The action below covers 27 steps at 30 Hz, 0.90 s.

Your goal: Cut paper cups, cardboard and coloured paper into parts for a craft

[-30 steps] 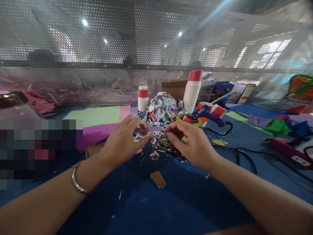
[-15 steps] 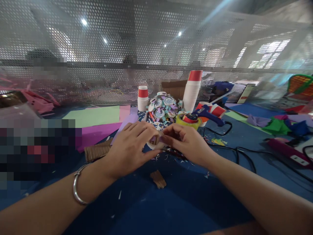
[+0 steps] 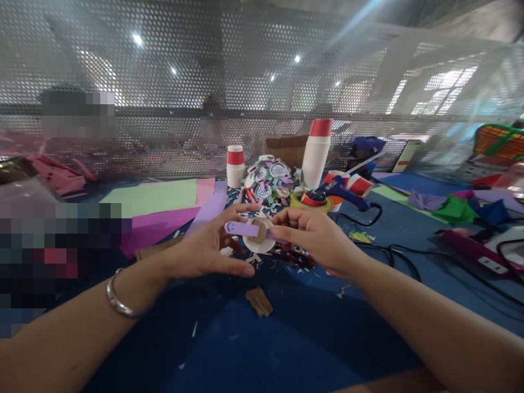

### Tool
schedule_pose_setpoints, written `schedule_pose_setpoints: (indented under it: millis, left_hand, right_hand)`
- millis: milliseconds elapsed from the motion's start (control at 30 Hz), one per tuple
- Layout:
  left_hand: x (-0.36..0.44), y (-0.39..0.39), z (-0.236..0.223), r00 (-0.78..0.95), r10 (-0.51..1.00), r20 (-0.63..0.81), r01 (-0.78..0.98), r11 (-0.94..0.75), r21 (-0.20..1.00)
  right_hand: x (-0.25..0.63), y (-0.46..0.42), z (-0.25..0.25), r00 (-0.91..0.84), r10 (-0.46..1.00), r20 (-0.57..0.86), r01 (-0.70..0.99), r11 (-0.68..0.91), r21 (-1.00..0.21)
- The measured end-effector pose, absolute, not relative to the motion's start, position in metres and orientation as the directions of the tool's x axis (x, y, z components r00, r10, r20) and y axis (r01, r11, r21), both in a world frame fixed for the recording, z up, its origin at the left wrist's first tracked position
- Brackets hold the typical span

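Observation:
Between my hands is a white paper disc (image 3: pixel 258 245) with a small brown cardboard piece (image 3: pixel 258 231) on it. A purple paper strip (image 3: pixel 241 228) with a smiley drawn at its end sticks out to the left. My right hand (image 3: pixel 309 234) pinches purple paper at the disc's right edge. My left hand (image 3: pixel 208 243) is open, thumb and fingers spread around the strip's left end, gripping nothing. Dark red scissors handles (image 3: pixel 293 255), partly hidden, lie beneath my right hand. Nearer me on the blue table lies a torn cardboard scrap (image 3: pixel 259 302).
Behind are a pile of decorated paper discs (image 3: pixel 268 177) and stacked paper cups (image 3: pixel 315 155). A blue glue gun (image 3: pixel 344 191) rests by yellow tape (image 3: pixel 313 202), its black cord running right to a power strip (image 3: pixel 470 251). Coloured paper sheets (image 3: pixel 151 196) lie left. Paper scraps litter the table.
My left hand has let go, opened and moved left, uncovering the smiley strip and the disc. My right hand still pinches the purple paper at the right edge.

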State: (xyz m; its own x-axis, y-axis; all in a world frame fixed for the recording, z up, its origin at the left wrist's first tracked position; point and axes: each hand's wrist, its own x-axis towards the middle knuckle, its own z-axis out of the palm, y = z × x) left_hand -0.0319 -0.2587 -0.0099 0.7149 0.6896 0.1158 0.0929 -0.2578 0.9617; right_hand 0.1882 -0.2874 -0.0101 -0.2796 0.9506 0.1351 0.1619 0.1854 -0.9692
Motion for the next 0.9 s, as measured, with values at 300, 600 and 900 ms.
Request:
schedule_pose_setpoints:
  millis: [300,600,900]
  left_hand:
    - [-0.027,-0.261,-0.01,0.664,0.746,0.054,0.092,-0.153,0.984]
    - [-0.027,-0.265,-0.007,0.678,0.733,0.06,0.126,-0.197,0.972]
    - [-0.034,-0.258,0.0,0.457,0.867,0.198,-0.218,-0.106,0.97]
  right_hand:
    - [0.186,-0.288,-0.012,-0.321,0.947,0.009,0.114,0.048,-0.992]
    - [0.182,-0.291,-0.011,-0.319,0.948,0.011,0.071,0.036,-0.997]
    - [0.185,-0.286,-0.011,-0.138,0.958,0.249,0.175,0.271,-0.946]
